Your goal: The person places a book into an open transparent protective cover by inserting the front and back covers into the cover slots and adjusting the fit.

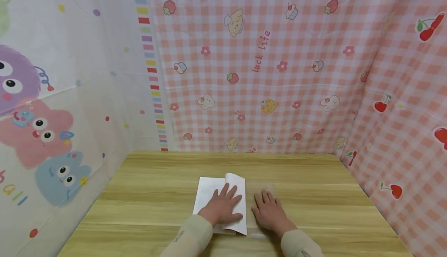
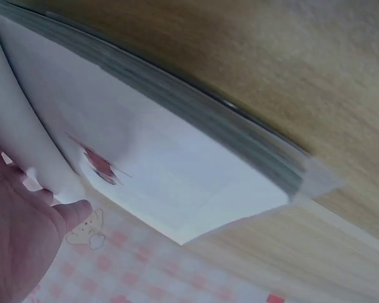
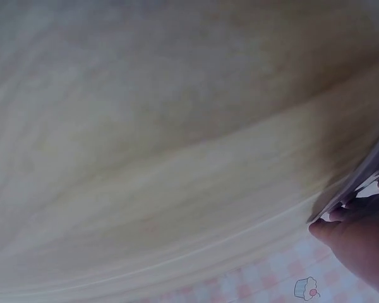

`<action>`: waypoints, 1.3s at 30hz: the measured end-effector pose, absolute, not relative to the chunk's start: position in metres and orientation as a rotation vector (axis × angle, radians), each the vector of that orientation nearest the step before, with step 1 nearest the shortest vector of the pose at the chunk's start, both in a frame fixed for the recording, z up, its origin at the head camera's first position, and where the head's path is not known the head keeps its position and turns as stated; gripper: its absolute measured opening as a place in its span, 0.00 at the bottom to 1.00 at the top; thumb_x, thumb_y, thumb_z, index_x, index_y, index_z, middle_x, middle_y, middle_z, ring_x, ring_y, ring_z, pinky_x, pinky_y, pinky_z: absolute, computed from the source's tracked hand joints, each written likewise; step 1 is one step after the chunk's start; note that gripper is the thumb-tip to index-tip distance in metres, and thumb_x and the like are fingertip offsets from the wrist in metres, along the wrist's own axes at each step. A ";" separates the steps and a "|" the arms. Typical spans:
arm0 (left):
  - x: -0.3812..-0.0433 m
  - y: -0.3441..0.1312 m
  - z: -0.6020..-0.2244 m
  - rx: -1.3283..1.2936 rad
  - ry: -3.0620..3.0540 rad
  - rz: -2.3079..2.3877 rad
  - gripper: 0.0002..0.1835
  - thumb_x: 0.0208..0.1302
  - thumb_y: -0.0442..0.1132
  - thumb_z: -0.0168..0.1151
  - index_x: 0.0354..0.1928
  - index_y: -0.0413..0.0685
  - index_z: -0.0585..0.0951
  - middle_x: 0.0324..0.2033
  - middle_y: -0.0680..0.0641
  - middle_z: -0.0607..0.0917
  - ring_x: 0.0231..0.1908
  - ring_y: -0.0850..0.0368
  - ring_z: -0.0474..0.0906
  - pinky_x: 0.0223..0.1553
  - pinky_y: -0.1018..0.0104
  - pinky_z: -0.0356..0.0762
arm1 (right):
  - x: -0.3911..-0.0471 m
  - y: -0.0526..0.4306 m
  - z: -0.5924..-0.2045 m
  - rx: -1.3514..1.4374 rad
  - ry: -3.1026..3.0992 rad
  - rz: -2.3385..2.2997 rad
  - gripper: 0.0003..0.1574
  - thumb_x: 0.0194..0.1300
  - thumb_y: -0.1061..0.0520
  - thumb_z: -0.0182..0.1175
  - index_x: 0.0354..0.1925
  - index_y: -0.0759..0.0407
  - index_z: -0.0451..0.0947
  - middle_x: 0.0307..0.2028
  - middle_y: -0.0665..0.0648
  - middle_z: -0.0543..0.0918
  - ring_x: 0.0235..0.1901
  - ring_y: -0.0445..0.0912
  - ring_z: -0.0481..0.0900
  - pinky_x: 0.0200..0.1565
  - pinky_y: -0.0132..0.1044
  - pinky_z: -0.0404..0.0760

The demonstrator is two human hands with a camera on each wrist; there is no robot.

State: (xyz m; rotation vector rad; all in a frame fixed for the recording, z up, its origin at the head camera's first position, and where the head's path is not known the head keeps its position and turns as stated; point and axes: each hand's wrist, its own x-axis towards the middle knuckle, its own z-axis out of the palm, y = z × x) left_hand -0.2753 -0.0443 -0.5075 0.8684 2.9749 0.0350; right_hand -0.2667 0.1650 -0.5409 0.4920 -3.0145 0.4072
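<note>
A book with white pages (image 1: 207, 189) lies on the wooden table, with a white leaf or cover flap (image 1: 238, 182) folded over its right part. My left hand (image 1: 223, 208) rests on that flap, fingers spread. A clear plastic sheet (image 1: 264, 186) extends from the book's right side onto the table. Over this sheet lies my right hand (image 1: 270, 212), palm down, its fingers nearly straight. In the left wrist view, the book's white surface (image 2: 196, 170) carries a reddish-brown mark (image 2: 100, 165), and a clear film edge (image 2: 322, 180) sticks out past its corner.
Light wood-grain tabletop (image 1: 150, 195) surrounds the book. Behind the table hangs a pink checked cloth (image 1: 216, 125); a white cartoon-print cloth (image 1: 115, 94) hangs at the left and a cherry-print checked cloth (image 1: 412, 133) at the right.
</note>
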 end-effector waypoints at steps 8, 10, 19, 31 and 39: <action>-0.277 -0.039 -0.511 0.857 2.971 -0.018 0.36 0.64 0.65 0.55 0.70 0.59 0.72 0.74 0.48 0.62 0.74 0.44 0.51 0.67 0.43 0.59 | -0.266 0.163 -0.540 0.499 -3.006 0.418 0.29 0.75 0.51 0.50 0.66 0.67 0.70 0.67 0.76 0.64 0.68 0.70 0.59 0.63 0.68 0.58; -0.275 -0.038 -0.509 0.843 2.962 -0.019 0.36 0.64 0.65 0.55 0.70 0.59 0.71 0.74 0.49 0.62 0.74 0.45 0.50 0.68 0.43 0.59 | -0.265 0.163 -0.541 0.502 -2.999 0.418 0.29 0.75 0.51 0.50 0.65 0.68 0.70 0.67 0.76 0.65 0.68 0.71 0.59 0.63 0.69 0.58; -0.269 -0.034 -0.499 0.799 2.930 -0.038 0.35 0.64 0.65 0.55 0.70 0.61 0.71 0.74 0.50 0.62 0.75 0.46 0.49 0.68 0.45 0.59 | -0.270 0.163 -0.548 0.494 -2.986 0.410 0.29 0.74 0.51 0.50 0.65 0.68 0.70 0.67 0.76 0.64 0.68 0.71 0.58 0.63 0.71 0.55; -0.274 -0.032 -0.508 0.776 2.917 -0.003 0.36 0.64 0.64 0.53 0.73 0.62 0.68 0.75 0.51 0.61 0.75 0.47 0.47 0.66 0.41 0.60 | -0.266 0.149 -0.549 0.666 -2.955 0.461 0.30 0.77 0.49 0.46 0.70 0.62 0.66 0.70 0.71 0.64 0.69 0.68 0.59 0.61 0.73 0.56; -0.278 -0.032 -0.510 0.778 2.906 0.039 0.37 0.63 0.63 0.55 0.72 0.58 0.69 0.75 0.51 0.61 0.76 0.48 0.46 0.67 0.44 0.60 | -0.263 0.148 -0.542 0.598 -2.975 0.502 0.32 0.76 0.49 0.47 0.70 0.65 0.65 0.69 0.71 0.65 0.69 0.68 0.59 0.61 0.74 0.54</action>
